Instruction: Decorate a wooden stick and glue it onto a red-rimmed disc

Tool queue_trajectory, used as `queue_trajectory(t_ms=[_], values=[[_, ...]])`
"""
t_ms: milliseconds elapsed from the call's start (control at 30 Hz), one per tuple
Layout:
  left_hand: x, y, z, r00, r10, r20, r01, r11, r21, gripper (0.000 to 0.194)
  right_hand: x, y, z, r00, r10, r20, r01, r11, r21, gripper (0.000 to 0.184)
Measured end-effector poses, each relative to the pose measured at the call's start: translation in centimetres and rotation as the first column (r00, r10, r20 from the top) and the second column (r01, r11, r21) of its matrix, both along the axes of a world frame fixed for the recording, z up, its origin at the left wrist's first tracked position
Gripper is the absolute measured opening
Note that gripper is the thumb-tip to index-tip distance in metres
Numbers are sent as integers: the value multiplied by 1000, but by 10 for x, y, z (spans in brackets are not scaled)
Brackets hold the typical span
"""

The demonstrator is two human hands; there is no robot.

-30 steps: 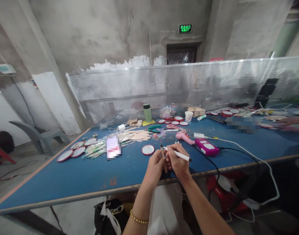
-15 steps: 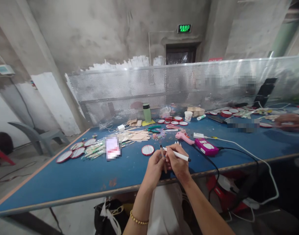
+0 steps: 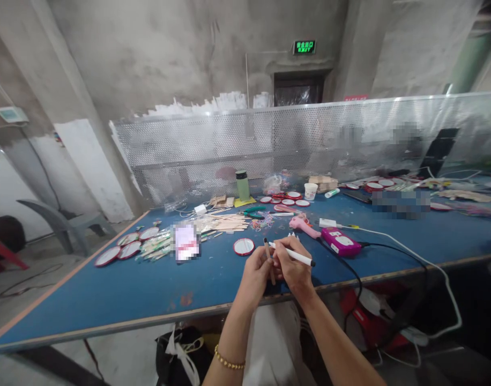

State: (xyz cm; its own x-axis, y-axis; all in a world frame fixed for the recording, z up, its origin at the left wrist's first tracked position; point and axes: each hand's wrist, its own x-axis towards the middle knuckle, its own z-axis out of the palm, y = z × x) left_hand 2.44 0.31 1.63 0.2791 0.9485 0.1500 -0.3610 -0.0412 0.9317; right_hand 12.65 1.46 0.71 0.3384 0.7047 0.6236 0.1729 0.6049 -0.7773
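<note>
Near the table's front edge, my left hand (image 3: 257, 268) is closed around a thin wooden stick (image 3: 273, 275) with a dark upper end. My right hand (image 3: 294, 268) grips a white marker pen (image 3: 297, 255) with a black rear end. The pen's tip is close to the stick's upper part; whether they touch I cannot tell. Just beyond my left hand lies a round white disc with a red rim (image 3: 244, 246). A pink glue gun (image 3: 305, 227) rests past my right hand, beside a magenta box (image 3: 341, 242) with a black cord.
On the blue table (image 3: 149, 292) lie pale wooden sticks (image 3: 229, 222), a phone-like blurred item (image 3: 186, 242) and more red-rimmed discs (image 3: 108, 256). Behind stand a green bottle (image 3: 242, 186) and a paper cup (image 3: 310, 191). A white cable (image 3: 406, 246) hangs over the right edge. A perforated metal screen (image 3: 213, 145) spans the back.
The view has shifted slightly. Both hands keep their hold on the stick and the marker pen, almost unmoved. Another person's hand at the far right is out of view now.
</note>
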Motion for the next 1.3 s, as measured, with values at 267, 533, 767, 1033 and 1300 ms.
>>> queue_trajectory(t_ms=[267,533,767,1033,1300], values=[[0,1,0,1000,10,7,-10,1000,8,43,0,-1,0,1000,-15,12,15,999,-37,21],[0,1,-1,1000,9,16,-9,1000,11,40,-1,-1,0,1000,2,-15,-3,998,-61,21],[0,1,-2,1000,5,15,-5,1000,11,38,-1,-3,2,1000,-5,-24,3,997,-71,21],[0,1,-1,1000,7,17,-7,1000,5,37,0,-1,-1,1000,-11,-17,10,999,-46,20],[1,0,0,1000,5,-4,-4,1000,15,35,-1,2,-5,1000,-5,-31,3,998,-66,20]])
